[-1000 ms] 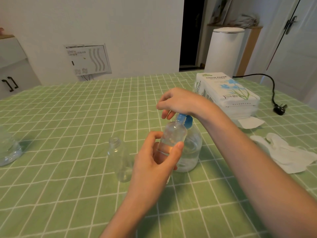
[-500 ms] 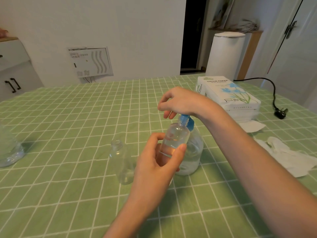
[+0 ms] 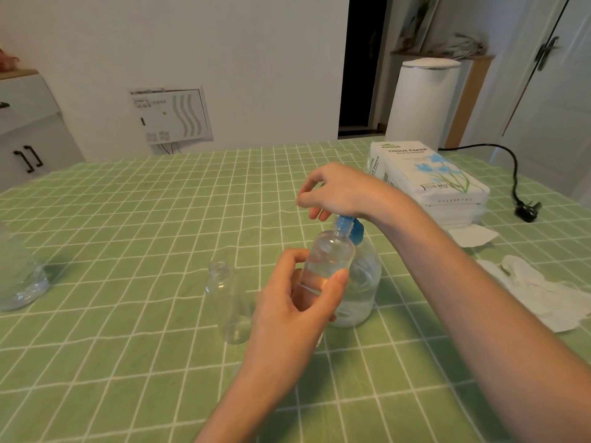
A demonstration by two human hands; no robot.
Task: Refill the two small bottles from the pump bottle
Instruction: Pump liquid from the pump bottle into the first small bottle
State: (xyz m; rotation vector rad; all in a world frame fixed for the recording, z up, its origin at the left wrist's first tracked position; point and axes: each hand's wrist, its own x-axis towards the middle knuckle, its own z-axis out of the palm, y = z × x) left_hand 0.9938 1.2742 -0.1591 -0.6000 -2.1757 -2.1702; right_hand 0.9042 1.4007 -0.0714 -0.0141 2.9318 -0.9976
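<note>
My left hand (image 3: 295,302) grips a small clear bottle (image 3: 329,257) and holds it tilted, its mouth up against the blue spout. A little liquid sits in its lower part. Behind it stands the clear pump bottle (image 3: 361,282) with a blue pump head (image 3: 350,227). My right hand (image 3: 339,190) rests on top of that pump head, fingers curled over it. A second small clear bottle (image 3: 228,302), uncapped and upright, stands on the table just left of my left hand.
The table wears a green checked cloth (image 3: 128,362). A tissue paper pack (image 3: 428,180) lies at the back right, crumpled white tissues (image 3: 543,292) at the right edge. A black plug and cord (image 3: 526,209) sit far right. A clear container (image 3: 19,282) stands at the left edge.
My hands and the bottles hold nearly the same pose. The right hand on the pump head has shifted only slightly.
</note>
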